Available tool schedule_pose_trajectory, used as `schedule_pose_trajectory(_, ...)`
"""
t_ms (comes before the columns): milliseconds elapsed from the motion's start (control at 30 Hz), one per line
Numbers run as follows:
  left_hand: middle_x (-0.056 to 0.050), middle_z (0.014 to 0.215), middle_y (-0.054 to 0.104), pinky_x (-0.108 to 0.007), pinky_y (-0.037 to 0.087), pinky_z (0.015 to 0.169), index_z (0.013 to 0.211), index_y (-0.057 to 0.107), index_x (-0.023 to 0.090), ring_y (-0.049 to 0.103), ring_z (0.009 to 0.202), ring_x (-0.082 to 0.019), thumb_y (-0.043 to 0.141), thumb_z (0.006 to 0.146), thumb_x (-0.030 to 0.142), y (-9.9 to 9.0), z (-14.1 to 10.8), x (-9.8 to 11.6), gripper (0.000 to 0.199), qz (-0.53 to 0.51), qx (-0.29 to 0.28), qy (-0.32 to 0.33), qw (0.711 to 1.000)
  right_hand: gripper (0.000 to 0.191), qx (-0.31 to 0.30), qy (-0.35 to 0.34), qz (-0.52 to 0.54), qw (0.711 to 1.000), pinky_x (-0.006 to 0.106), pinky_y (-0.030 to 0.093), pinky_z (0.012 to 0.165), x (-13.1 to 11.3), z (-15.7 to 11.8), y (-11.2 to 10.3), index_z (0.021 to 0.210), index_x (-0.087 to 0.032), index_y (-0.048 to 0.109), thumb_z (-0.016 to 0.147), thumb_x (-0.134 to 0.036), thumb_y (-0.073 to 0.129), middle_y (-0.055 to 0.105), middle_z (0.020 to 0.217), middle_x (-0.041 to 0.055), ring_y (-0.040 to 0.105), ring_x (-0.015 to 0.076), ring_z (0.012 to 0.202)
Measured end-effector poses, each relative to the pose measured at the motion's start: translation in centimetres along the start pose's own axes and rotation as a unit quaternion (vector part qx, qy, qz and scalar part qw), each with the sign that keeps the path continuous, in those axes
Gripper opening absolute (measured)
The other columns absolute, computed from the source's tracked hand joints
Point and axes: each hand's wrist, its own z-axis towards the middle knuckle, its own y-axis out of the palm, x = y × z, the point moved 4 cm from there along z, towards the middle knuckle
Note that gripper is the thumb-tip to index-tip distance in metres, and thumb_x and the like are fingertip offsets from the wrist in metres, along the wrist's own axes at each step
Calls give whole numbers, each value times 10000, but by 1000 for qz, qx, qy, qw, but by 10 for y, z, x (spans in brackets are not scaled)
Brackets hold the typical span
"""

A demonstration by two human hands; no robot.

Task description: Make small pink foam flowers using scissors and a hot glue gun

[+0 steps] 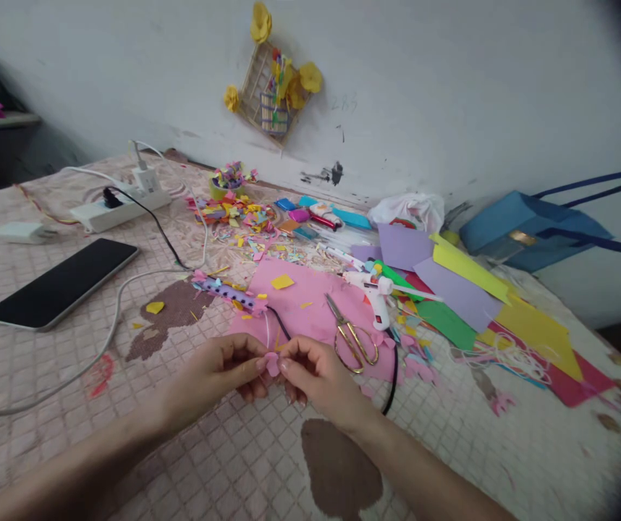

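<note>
Toward the near edge of the worktop [224,456], the left hand [233,365] and right hand [315,370] pinched a small pink piece [272,364] between them; uneven pulling might have torn it (it looked thin), and a rightward sweep might have snagged the black cord [395,380]

wall [424,87]: tilted stick frame [250,78] with yellow flowers [310,77]. table [224,470], left: tablet [64,282], black screen up; behind it, a white power strip [109,213] with plugs [146,177] in. right: blue bag [506,221] with dark handles; white plastic bag [419,210] near it.
</note>
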Motion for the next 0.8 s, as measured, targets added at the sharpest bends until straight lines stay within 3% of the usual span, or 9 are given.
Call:
schedule_pose_trajectory(167,-6,880,587,-244,464,624,1003,518,212,575,710,-127,507,857,207,-2,-5,8,146,133,61,136,980,95,-7,23,43,999,139,311,351,1,0,2,739,-168,501,801,-231,536,468,471,-81,426,47,374)
schedule_pose_trajectory(333,-51,1077,553,-265,469,732,912,605,218,541,974,-188,482,857,134,3,-10,19,159,235,34,231,944,169,-33,82,105,990,125,303,311,3,-2,6,738,-163,504,753,-297,607,490,511,-76,438,36,356)
schedule_pose_trajectory(500,-28,901,608,-277,471,735,843,609,199,584,843,-163,484,839,105,0,-6,16,156,203,33,199,958,177,-27,109,146,983,107,281,287,3,-4,6,724,-155,523,737,-294,631,538,557,-53,459,29,364)
schedule_pose_trajectory(633,-20,812,620,-275,473,687,818,597,185,597,764,-162,503,845,181,-1,-3,11,97,167,33,150,974,197,-31,134,190,972,106,264,282,4,-4,7,740,-143,549,743,-313,650,550,568,-45,463,25,368)
schedule_pose_trajectory(800,-12,754,620,-262,464,651,800,579,170,588,708,-150,504,852,215,0,0,8,101,159,45,138,977,231,-43,128,232,963,118,337,308,8,-2,7,767,-125,579,758,-343,655,583,599,-21,507,40,395)
